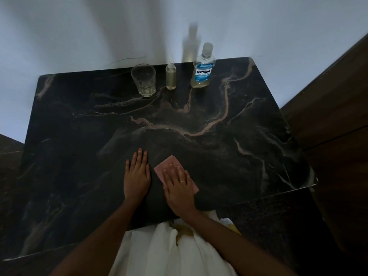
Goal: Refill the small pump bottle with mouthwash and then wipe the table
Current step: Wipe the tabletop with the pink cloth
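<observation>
Flatly, the right hand (pixel 179 188) pressed a thin pink rectangular cloth (pixel 169 163) onto the glossy black, copper-veined marble bench (pixel 219 120) near its near edge, fingers (pixel 173 174) straight and released; the left hand (pixel 137 176) lay palm-down just left of it, fingers likewise released; along the far edge stood, left to right, a faceted glass (pixel 143 80), the slim small pump bottle (pixel 170 76) and the rounded mouthwash bottle (pixel 203 70).
</observation>
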`<state>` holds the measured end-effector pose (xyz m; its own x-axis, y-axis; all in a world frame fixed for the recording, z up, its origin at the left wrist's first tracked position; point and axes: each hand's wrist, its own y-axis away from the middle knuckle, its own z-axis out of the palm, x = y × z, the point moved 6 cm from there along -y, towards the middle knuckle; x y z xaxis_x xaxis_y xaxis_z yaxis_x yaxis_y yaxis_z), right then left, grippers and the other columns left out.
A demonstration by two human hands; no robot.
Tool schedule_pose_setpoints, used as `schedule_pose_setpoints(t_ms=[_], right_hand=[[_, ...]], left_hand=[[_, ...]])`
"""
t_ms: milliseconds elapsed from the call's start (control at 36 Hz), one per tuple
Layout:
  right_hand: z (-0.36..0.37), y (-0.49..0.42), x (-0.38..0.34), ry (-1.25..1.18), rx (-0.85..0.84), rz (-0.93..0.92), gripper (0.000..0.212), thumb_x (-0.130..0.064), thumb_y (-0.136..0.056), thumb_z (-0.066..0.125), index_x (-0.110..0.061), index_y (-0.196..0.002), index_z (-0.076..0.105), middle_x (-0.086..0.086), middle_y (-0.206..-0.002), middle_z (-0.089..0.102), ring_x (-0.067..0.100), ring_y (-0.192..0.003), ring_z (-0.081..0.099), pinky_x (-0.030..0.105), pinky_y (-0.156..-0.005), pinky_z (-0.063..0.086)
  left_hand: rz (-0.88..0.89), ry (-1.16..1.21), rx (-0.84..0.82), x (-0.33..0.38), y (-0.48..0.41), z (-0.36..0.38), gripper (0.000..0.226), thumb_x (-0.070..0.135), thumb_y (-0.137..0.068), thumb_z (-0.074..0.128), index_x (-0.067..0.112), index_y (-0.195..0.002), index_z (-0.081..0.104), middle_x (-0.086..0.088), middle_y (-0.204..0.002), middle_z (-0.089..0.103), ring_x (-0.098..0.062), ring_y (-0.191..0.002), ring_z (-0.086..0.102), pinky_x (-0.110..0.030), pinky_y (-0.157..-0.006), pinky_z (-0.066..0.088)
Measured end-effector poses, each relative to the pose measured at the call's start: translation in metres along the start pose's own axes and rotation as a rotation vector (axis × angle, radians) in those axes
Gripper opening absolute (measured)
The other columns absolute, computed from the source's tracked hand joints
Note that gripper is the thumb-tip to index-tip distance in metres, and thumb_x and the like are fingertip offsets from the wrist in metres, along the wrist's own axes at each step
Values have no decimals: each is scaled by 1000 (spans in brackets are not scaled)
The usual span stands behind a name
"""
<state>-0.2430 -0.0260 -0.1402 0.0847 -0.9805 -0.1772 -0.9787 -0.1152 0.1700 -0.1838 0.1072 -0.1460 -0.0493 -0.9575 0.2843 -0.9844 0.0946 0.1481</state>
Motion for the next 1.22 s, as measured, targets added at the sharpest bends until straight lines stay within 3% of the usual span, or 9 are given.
schedule_pose_setpoints(t_ms=[167,306,417,583,722,806,944,1056,1222], right_hand=[[-1,11,22,42,-5,-9,55,-33,-85,30,-21,-139,25,3,-142,43,23,-132,24,40,-105,18],[-13,20,82,-1,78,191,50,-30,-86,28,-19,-134,37,7,-139,46,23,-130,25,43,-103,21],[-26,20,135,-44,116,380,50,-27,-87,27,-13,-134,39,11,-140,44,28,-130,38,51,-101,36],[-49,7,210,-148,216,719,50,-27,-93,22,-14,-141,24,13,-150,24,34,-138,20,55,-109,16],[-50,-20,203,-154,198,794,49,-21,-97,29,-16,-144,14,10,-154,13,32,-140,6,53,-109,11],[-49,-44,167,-148,154,703,51,-23,-97,28,-19,-144,10,7,-155,6,30,-141,2,53,-110,11],[-38,-83,71,-180,93,370,55,-30,-97,29,-25,-140,-5,7,-155,2,30,-141,4,52,-111,11],[-25,-90,6,-126,-9,149,52,-34,-88,23,-23,-138,32,6,-145,38,29,-130,39,49,-100,38],[-27,-92,5,-31,-45,5,51,-32,-84,28,-25,-132,42,0,-138,48,23,-124,48,42,-94,45]], left_hand=[[5,14,-3,-1,0,0,60,41,-89,6,17,-143,9,-4,-154,8,-14,-141,2,-36,-115,-2],[4,25,20,0,1,-1,63,43,-88,3,16,-143,13,-3,-154,13,-15,-142,7,-36,-115,0],[5,22,13,0,2,0,62,43,-87,1,18,-144,9,-2,-154,10,-11,-140,2,-34,-115,-3],[3,18,15,0,1,-1,62,43,-88,1,17,-144,10,-3,-154,10,-12,-140,2,-35,-115,-2],[-5,24,21,1,1,-1,61,41,-88,3,17,-144,11,-3,-154,11,-12,-140,3,-36,-115,-1],[-9,28,12,1,1,-1,61,41,-88,3,17,-144,11,-3,-154,11,-12,-140,3,-36,-115,-1],[-20,16,11,1,0,-1,60,39,-89,6,16,-143,18,-4,-153,17,-16,-141,11,-37,-114,3],[-22,-3,6,1,-1,0,60,37,-88,7,15,-142,22,-5,-152,20,-19,-141,15,-37,-114,4],[-25,0,14,0,-1,-1,60,38,-88,6,15,-142,19,-4,-153,18,-12,-139,6,-37,-114,4]])
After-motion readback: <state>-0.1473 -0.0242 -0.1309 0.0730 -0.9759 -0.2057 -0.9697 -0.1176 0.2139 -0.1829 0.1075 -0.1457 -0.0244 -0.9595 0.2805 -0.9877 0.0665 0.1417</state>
